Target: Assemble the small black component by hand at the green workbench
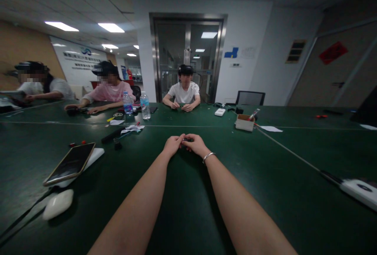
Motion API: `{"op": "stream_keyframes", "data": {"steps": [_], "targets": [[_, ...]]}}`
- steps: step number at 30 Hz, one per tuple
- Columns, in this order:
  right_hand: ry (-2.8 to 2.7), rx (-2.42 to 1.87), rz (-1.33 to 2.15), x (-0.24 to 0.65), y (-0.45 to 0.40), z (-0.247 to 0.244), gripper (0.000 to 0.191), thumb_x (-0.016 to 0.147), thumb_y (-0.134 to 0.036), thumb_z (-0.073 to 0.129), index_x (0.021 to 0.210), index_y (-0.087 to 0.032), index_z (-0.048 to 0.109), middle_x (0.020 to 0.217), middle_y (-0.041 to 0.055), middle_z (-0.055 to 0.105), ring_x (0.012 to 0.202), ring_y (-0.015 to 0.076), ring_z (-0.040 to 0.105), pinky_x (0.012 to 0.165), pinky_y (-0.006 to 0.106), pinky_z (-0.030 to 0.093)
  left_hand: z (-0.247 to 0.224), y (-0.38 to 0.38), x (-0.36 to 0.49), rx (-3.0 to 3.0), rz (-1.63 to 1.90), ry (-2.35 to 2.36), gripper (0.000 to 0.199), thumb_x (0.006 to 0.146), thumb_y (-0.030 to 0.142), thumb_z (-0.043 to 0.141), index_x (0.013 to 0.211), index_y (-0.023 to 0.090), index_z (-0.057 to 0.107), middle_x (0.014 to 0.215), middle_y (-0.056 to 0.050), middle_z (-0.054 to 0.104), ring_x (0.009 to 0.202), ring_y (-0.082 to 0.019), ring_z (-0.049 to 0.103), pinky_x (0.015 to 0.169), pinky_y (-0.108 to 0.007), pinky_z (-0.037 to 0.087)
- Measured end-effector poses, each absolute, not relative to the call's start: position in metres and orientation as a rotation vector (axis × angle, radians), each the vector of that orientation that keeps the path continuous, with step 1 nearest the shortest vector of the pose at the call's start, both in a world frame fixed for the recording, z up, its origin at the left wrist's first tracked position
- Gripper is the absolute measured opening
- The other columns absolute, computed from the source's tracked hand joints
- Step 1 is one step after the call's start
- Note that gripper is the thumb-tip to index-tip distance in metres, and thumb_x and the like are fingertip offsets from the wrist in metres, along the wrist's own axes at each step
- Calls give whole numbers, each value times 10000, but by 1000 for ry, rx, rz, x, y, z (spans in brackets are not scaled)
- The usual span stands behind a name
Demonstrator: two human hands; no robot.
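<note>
Both arms reach forward over the green table [188,192], and the hands meet near its middle. My left hand [173,145] is closed, its fingertips pinched together against those of the other hand. My right hand [195,144], with a silver bracelet [208,156] at the wrist, is closed too. Between the fingertips sits a small dark object [185,140], mostly hidden and too small to name. It appears held by both hands, just above the tabletop.
At left lie a smartphone [72,162] on a white box and a white rounded case [58,204]. Two water bottles [145,105] stand beyond. A small box [244,123] holding a pen is ahead right; a white device [361,190] lies far right. Several people sit around the table.
</note>
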State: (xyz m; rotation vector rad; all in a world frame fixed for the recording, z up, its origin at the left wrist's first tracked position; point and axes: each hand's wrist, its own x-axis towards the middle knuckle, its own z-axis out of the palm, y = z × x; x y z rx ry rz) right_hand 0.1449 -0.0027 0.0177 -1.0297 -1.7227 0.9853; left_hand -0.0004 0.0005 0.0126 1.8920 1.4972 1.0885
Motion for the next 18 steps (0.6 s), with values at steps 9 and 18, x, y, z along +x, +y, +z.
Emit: {"op": "stream_keyframes", "data": {"steps": [9,18], "targets": [[-1701,-1098,941,150,1,14,182,753,-250,622,894,-138,643,657,5,621,417,56,511,342,137,381,5,6,1,1879,1077,1446,547,812,605,329,686,165,628,599,-33,608,567,-154,550,586,-262,385],[-1668,-1065,964,155,8,8,219,726,-256,656,906,-131,649,677,9,620,440,54,520,358,134,391,2,9,-1,1771,1317,1133,261,718,286,618,953,172,618,824,-41,640,726,-137,585,698,-265,452]]}}
